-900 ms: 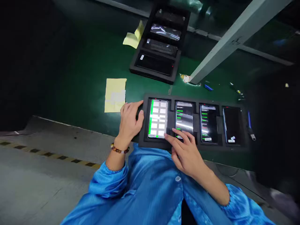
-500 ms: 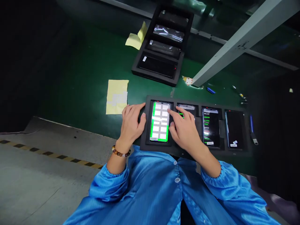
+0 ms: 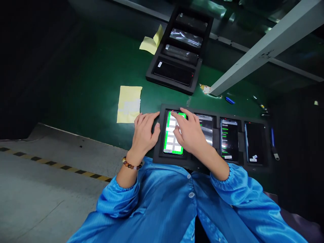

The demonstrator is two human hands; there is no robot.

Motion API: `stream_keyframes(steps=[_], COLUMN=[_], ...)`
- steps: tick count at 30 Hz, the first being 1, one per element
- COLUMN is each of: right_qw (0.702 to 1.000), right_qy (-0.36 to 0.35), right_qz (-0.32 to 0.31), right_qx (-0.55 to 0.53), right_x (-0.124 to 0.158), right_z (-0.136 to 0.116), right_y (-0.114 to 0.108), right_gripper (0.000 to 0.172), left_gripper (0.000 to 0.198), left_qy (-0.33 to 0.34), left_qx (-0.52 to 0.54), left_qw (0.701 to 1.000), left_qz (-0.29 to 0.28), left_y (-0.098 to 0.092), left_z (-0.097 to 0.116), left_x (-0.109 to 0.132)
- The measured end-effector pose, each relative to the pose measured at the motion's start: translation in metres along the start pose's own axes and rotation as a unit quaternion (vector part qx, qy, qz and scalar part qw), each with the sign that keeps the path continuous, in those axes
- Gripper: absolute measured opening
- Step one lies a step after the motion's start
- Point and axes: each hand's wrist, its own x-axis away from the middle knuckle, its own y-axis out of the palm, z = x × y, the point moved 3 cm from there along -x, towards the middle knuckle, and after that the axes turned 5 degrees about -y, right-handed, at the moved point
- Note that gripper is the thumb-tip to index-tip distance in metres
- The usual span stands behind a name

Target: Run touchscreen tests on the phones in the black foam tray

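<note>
Green workbench (image 3: pixel 83 94) is bearing foam tray (image 3: pixel 158 150); fingers apart, left hand (image 3: pixel 144 132) is bracing it, right hand (image 3: pixel 190 133) should be tracing smartphone (image 3: pixel 170 139) border evenly.

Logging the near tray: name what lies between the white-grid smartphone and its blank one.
The head view shows a partly covered smartphone, behind the right hand, then a green-lined smartphone.

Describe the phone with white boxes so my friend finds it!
On the green table, find the black tray nearest the blue jacket. The phone sits leftmost in it, partly covered by the right hand. Unlike its darker neighbours, it shows white boxes edged bright green.
</note>
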Motion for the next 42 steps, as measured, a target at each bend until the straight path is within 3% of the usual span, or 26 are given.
stream_keyframes(steps=[5, 10, 14, 22, 31, 38, 42], right_qw=[0.999, 0.990, 0.987, 0.990, 0.996, 0.993, 0.994], right_qy=[-0.016, -0.088, -0.115, -0.104, -0.031, -0.077, -0.067], right_qz=[-0.016, -0.061, -0.065, -0.071, -0.045, -0.039, -0.031], right_qx=[-0.042, -0.090, -0.095, -0.068, -0.071, -0.079, -0.080], right_x=[0.040, 0.090, 0.110, 0.085, 0.107, 0.064, 0.066], right_z=[0.003, -0.017, -0.027, -0.038, -0.011, -0.028, -0.024], right_y=[-0.011, -0.011, -0.007, 0.007, -0.027, 0.000, -0.002], right_gripper=[0.055, 0.063, 0.063, 0.062, 0.063, 0.061, 0.059], left_gripper=[0.046, 0.046, 0.045, 0.045, 0.046, 0.044, 0.043], left_qy=[-0.007, -0.009, -0.014, -0.012, -0.021, -0.012, -0.006], left_qx=[0.003, 0.006, 0.001, -0.003, 0.001, -0.002, 0.000], left_qw=[1.000, 1.000, 1.000, 1.000, 1.000, 1.000, 1.000], left_qz=[-0.005, -0.004, -0.004, -0.001, -0.013, -0.001, 0.000], left_y=[0.000, 0.000, -0.001, 0.000, -0.002, -0.001, -0.001], left_z=[-0.001, -0.001, 0.000, 0.001, 0.001, 0.002, 0.002], left_x=[0.000, -0.001, -0.001, 0.000, -0.001, -0.001, -0.001])
